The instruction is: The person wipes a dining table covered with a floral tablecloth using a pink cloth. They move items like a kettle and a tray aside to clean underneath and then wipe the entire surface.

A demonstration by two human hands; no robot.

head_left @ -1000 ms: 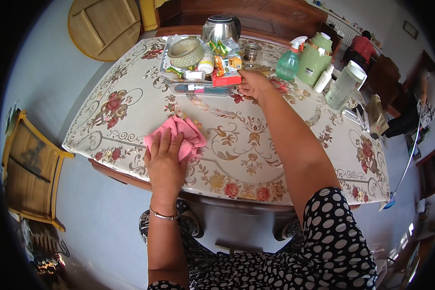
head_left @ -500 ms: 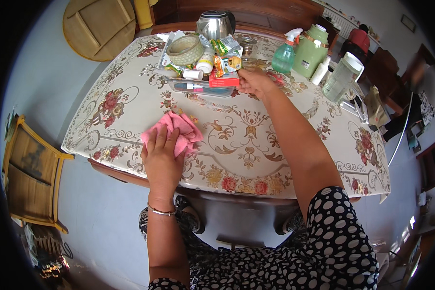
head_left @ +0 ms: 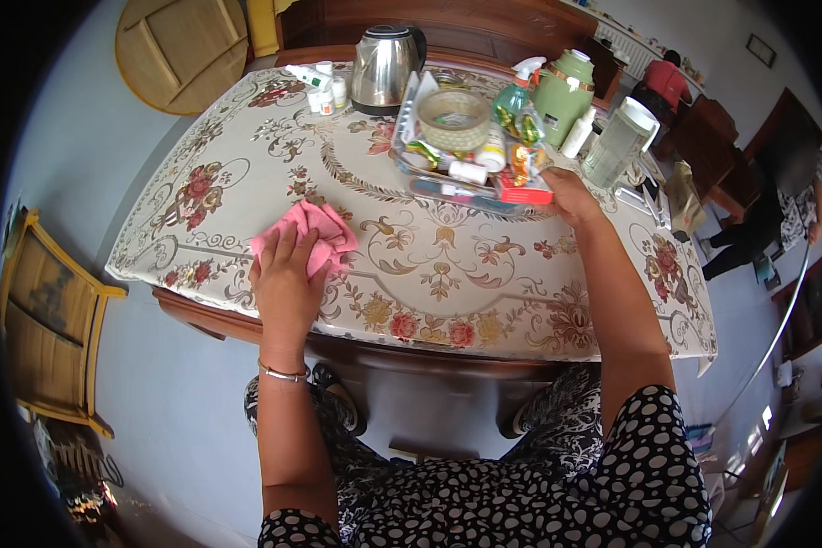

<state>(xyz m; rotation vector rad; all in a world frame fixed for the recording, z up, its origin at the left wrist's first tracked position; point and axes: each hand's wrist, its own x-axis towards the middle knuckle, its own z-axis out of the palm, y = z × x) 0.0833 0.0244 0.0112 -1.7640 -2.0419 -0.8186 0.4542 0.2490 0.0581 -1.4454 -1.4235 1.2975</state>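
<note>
My left hand (head_left: 288,279) presses a crumpled pink cloth (head_left: 334,226) onto the flowered tablecloth at the left front, fingers laid over it. At the right end of a clear plastic container (head_left: 466,197), my right hand (head_left: 572,197) is closed on the rim beside a red box (head_left: 526,194). Piled in that container are a wide roll of tape (head_left: 453,137), white bottles (head_left: 490,155) and small shiny packets (head_left: 526,163). The right fingertips are partly hidden behind the container's edge.
Behind stand a steel kettle (head_left: 379,80) and several small white bottles (head_left: 324,99). To the right are a green spray bottle (head_left: 510,102), a green thermos (head_left: 562,102) and a clear pitcher (head_left: 616,148). A wooden chair (head_left: 55,365) is at left; two people are beyond the table.
The container has slid right with my right hand, uncovering the small white bottles beside the kettle. My left hand stays on the cloth. The view has shifted slightly.
</note>
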